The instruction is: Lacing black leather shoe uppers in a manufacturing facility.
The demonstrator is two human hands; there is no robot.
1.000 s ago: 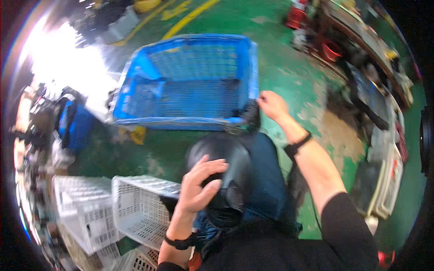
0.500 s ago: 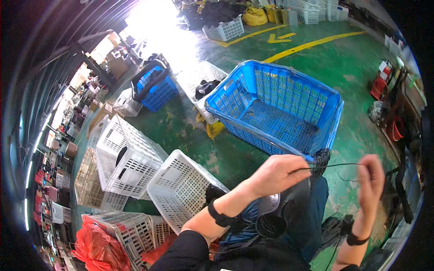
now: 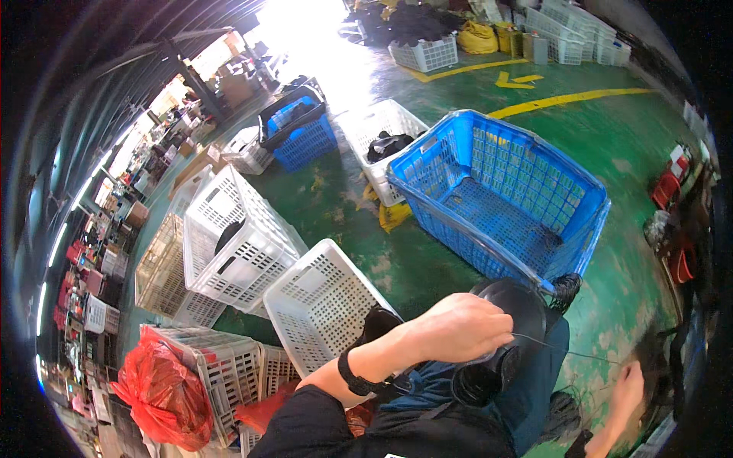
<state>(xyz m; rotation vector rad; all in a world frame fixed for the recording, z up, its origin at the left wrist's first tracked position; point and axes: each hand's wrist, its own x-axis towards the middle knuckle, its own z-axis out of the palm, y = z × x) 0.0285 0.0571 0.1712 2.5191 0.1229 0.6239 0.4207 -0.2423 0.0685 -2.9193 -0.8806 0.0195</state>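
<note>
My left hand (image 3: 464,328) is closed in a pinch above my lap, with a thin black cord (image 3: 565,349) coming out of its fingertips. The cord runs taut to the lower right, where my right hand (image 3: 628,391) pinches its other stretch; that hand is slightly blurred. Beneath my left hand, a dark cup-shaped piece (image 3: 477,383) rests on my lap. A larger black rounded piece (image 3: 515,301) lies over my knee. A bundle of black cords (image 3: 566,290) hangs on the near corner of the blue basket (image 3: 489,221).
White plastic crates (image 3: 321,298) stand to my left, one with a red plastic bag (image 3: 164,393) beside it. Farther off are a white crate with black items (image 3: 385,122) and a blue crate (image 3: 305,145). Red objects (image 3: 682,263) line the right side.
Both hands have come down, the right one farther, toward the lower right. A longer stretch of cord now spans between them. The whole view has shifted slightly.
</note>
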